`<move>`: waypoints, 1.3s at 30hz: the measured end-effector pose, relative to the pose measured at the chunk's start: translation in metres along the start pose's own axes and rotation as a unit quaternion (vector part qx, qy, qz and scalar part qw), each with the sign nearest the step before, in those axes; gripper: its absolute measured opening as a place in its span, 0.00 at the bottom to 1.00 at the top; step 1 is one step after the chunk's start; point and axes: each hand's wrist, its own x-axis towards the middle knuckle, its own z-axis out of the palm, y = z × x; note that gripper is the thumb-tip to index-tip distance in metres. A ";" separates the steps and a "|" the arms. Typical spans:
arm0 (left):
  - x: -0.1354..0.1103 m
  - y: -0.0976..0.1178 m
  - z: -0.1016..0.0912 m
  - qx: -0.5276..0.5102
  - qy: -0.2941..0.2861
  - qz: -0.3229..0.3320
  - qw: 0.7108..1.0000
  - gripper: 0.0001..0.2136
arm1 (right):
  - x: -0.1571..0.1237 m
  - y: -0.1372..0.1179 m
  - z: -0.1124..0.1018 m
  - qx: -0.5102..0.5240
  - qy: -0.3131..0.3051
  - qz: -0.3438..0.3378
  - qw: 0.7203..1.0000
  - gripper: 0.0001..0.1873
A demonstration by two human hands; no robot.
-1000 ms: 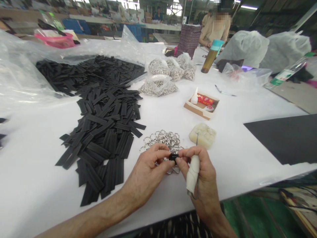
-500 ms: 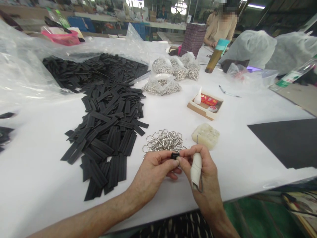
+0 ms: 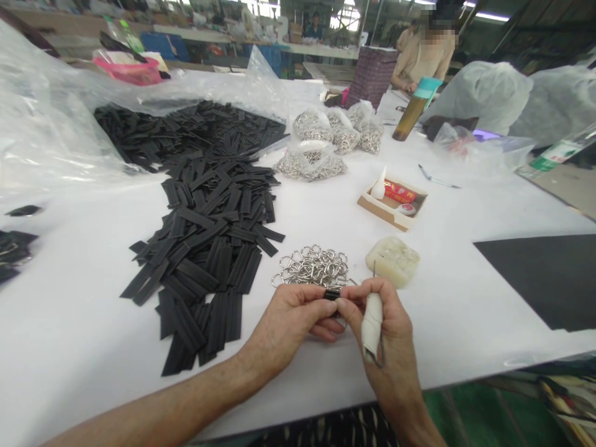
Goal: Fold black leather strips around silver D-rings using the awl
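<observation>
Between the fingertips of both hands is a small black strip [image 3: 332, 295], seemingly folded. My left hand [image 3: 293, 316] pinches its left end. My right hand [image 3: 386, 323] pinches the right end with thumb and forefinger. A thin metal tool with a white wrapped handle [image 3: 372, 323] also lies in my right hand, its tip pointing up. Just beyond my fingers is a pile of silver metal rings [image 3: 316, 264]. To their right sits a pale yellowish block [image 3: 393, 259]. On the left spreads a large heap of flat black strips [image 3: 205, 248].
Farther back are clear bags of metal rings [image 3: 311, 162], a small cardboard box [image 3: 384, 211] holding a red packet, a pen [image 3: 437, 178] and a teal-lidded bottle [image 3: 416, 108]. A black sheet [image 3: 544, 273] lies at right. Clear plastic [image 3: 56, 124] covers the far left. Another person [image 3: 426, 59] stands across the table.
The view has shifted slightly, so the table's things sit a little farther right. Both hands keep their pinch on the black strip, with little visible movement.
</observation>
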 end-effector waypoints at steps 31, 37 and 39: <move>0.003 -0.005 -0.003 -0.018 -0.017 -0.006 1.000 0.07 | 0.000 -0.008 0.008 0.000 0.022 -0.013 1.000 0.07; 0.003 -0.001 -0.004 -0.004 -0.010 -0.008 1.000 0.07 | -0.002 -0.009 -0.013 -0.017 0.008 -0.025 1.000 0.08; 0.003 0.002 -0.005 -0.006 -0.012 -0.016 1.000 0.07 | -0.002 -0.008 -0.029 -0.033 0.011 -0.029 0.999 0.09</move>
